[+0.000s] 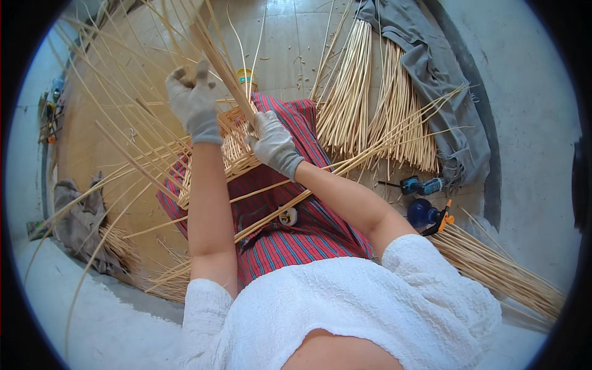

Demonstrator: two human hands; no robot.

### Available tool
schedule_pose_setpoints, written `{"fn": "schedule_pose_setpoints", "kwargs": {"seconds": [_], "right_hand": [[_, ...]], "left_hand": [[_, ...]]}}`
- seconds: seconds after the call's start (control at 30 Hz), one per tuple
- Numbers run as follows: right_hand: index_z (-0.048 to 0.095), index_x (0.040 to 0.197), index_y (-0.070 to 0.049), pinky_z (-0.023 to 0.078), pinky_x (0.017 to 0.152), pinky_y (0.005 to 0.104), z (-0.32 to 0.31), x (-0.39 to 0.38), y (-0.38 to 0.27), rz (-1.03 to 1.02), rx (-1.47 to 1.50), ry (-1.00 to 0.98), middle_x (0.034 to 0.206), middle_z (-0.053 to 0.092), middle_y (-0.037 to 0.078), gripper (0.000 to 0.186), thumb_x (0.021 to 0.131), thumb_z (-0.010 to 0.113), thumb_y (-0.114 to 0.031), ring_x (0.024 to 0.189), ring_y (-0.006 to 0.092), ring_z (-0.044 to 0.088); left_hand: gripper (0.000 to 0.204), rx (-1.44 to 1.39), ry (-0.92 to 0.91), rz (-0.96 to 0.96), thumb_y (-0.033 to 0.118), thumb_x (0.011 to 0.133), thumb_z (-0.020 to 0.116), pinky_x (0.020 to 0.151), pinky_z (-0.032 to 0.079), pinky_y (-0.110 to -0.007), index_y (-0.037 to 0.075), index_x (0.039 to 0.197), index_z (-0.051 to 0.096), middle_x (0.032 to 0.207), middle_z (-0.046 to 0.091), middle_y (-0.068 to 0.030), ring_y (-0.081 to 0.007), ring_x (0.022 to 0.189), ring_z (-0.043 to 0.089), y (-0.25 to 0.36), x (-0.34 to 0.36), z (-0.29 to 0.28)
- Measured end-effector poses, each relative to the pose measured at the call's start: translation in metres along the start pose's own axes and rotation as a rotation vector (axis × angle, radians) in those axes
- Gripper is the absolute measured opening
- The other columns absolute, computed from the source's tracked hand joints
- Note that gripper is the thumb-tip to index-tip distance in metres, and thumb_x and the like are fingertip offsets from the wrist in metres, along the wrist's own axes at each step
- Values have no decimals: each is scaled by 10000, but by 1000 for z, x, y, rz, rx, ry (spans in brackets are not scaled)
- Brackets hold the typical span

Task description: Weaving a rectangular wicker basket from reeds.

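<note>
Up close, both gloved hands work a half-woven cane basket (231,151) resting on the red plaid lap; the left hand (192,102) is raised at eleven o'clock, fingers curled around upright cane strips (213,52); the right hand (271,143) pinches a strip against the weave; loose cane bundles (370,105) lie on the floor at one o'clock, a blue spray bottle (424,213) at three.

Pale matt cane strips (209,55), smooth and dry. Half-woven cane basket (237,148), same matt finish. Grey knit cloth gloves on left hand (192,102) and right hand (273,145). Red plaid woven cloth (308,234). Glossy blue plastic spray bottle (425,214).
</note>
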State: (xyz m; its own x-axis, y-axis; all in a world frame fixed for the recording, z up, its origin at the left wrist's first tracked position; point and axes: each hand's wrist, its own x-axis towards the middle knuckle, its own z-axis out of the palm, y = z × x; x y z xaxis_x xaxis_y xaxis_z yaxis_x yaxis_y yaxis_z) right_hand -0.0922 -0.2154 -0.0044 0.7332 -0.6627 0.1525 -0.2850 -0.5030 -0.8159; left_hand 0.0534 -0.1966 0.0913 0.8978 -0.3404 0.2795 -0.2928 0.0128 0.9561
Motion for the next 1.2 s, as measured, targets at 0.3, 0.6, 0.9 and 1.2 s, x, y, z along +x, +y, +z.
{"fn": "schedule_pose_setpoints", "kwargs": {"seconds": [0.3,0.6,0.9,1.2], "right_hand": [[586,1072,-105,519,754,505,35,9,23,-119,-140,257,946,601,186,332,766,691,-184,879,402,631],[607,1074,-68,504,750,409,14,22,63,-48,161,68,856,596,158,267,832,716,-99,797,356,615],[729,1042,-165,530,850,387,-42,-110,-49,-603,-592,-848,983,710,59,271,790,747,-264,960,249,663],[715,1043,-67,520,852,328,-136,-25,-10,-462,-420,165,945,722,93,203,840,725,-62,904,233,678]], "left_hand": [[613,-864,-490,-368,588,968,543,810,549,-392,48,1253,599,1131,685,-121,-199,903,643,-49,-3,17],[315,-75,-773,-121,218,962,624,1040,465,-398,34,1217,643,1182,681,-110,-266,1195,606,18,-108,-105],[219,817,-562,113,211,906,669,1116,372,-439,128,1106,705,1130,694,-68,-281,1141,623,-41,-186,-256],[199,952,-358,189,205,945,643,921,504,-434,70,1082,691,937,720,-123,-277,948,693,-10,-157,-324]]}}
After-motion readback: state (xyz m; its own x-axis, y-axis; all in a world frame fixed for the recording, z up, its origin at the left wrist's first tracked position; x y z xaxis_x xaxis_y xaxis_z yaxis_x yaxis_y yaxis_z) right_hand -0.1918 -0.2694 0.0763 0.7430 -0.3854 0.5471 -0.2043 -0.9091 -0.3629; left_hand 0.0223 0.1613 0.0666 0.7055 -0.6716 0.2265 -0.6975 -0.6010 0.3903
